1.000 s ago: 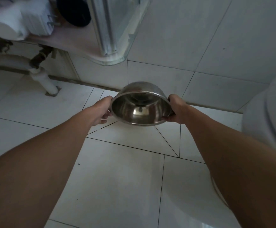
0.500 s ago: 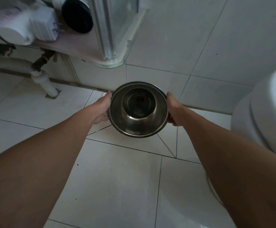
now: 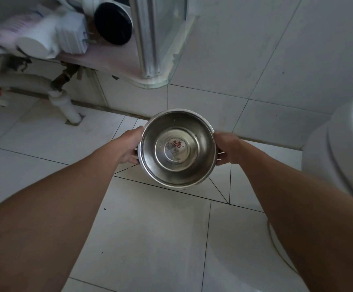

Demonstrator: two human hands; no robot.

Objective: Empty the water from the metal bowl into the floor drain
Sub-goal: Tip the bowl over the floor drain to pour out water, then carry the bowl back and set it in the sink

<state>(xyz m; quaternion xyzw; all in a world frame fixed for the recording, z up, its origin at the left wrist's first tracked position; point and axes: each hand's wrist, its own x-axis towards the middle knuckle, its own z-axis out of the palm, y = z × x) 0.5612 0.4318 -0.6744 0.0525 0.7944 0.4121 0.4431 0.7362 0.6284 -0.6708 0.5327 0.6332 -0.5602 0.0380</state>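
Note:
A round metal bowl [image 3: 177, 148] hangs above the white tiled floor, its mouth turned up toward me. A red mark shows on its flat bottom, and no standing water is visible inside. My left hand [image 3: 129, 146] grips the bowl's left rim and my right hand [image 3: 227, 148] grips its right rim. The bowl hides the spot where the diagonal floor tile lines converge, so no drain grate shows.
A white toilet [image 3: 339, 157] stands at the right. At the left, a white pipe [image 3: 66, 106] drops into the floor below a shelf [image 3: 116, 62] with bottles and a black round object. A chrome shower frame post [image 3: 148, 34] rises behind.
The bowl has turned from tipped away, mouth facing forward, back to mouth up. Both hands stayed on its rim, and the view shifted slightly downward.

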